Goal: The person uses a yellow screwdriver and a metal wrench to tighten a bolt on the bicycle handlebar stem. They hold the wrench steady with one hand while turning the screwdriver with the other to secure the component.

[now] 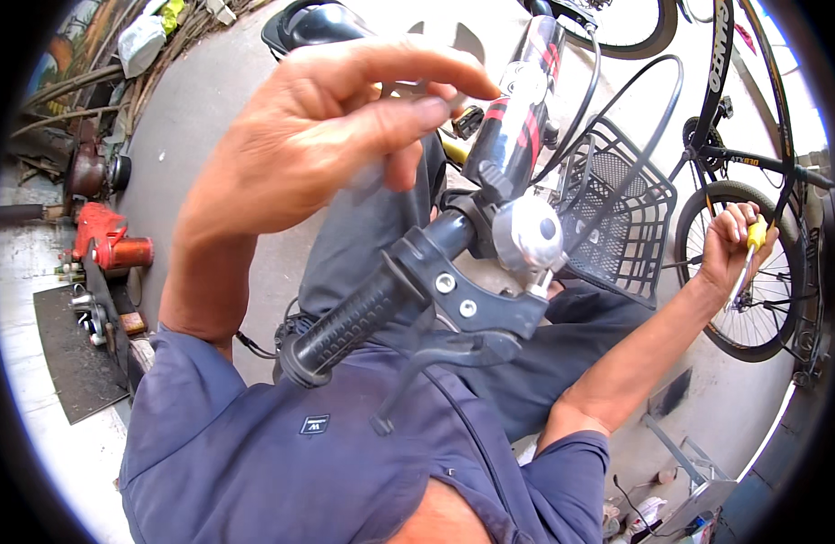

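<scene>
My left hand (318,136) is raised over a bicycle's dark tube with red stripes (502,145). Its thumb and forefinger are apart, with nothing visible between them, and the forefinger's tip is at or just above a silver fitting (524,83) on that tube. Out to the right, my right hand (728,238) is closed around a screwdriver (756,236) with a yellow handle, its shaft pointing down. Below my left hand lie the handlebar's black grip (349,322), a brake lever (463,349) and a round silver bell (529,231).
A black bicycle basket (617,204) sits right of the bell, with cables arching over it. Another bicycle, with its wheel (753,313), stands at the right. Red machinery (114,240) and a dark metal plate (73,354) are on the left, below piled sticks (91,86).
</scene>
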The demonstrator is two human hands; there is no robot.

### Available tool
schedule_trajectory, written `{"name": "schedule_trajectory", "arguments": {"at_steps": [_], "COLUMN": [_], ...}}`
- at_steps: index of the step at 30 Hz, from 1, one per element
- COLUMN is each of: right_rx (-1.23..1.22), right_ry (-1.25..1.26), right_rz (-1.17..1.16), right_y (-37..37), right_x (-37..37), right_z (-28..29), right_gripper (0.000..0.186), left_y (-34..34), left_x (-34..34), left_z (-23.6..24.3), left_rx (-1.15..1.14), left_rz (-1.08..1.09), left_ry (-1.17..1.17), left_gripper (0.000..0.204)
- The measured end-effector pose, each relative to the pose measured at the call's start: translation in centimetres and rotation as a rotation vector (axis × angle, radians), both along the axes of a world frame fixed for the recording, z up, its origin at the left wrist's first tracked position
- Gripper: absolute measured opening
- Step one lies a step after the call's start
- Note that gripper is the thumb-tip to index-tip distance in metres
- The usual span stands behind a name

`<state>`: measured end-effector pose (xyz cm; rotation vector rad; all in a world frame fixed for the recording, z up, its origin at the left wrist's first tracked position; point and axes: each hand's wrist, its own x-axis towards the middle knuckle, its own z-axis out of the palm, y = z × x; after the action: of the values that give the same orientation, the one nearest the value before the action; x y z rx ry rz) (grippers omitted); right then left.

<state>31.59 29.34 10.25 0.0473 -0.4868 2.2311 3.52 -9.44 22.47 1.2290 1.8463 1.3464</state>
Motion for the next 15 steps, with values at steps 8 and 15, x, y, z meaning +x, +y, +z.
{"name": "schedule_trajectory", "arguments": {"at_steps": [8,15], "right_rx": [0.057,0.225], "right_ry": [-0.203,-0.494], "right_rz": [-0.099,-0.202], "right_y": [-3.2,-7.3], "right_x": [-0.7,-2.3], "right_z": [-2.4,-1.6], "right_gripper": [0.033,0.04], "left_y": [1.2,5.3], "left_x": [-0.1,-4.7], "left_z": [-0.4,-6.4], "left_rx": [0.143,0.035], "left_rz": [0.093,0.257], "left_ry": [0.127,-0.272], "left_gripper": [0.018,0.032]}}
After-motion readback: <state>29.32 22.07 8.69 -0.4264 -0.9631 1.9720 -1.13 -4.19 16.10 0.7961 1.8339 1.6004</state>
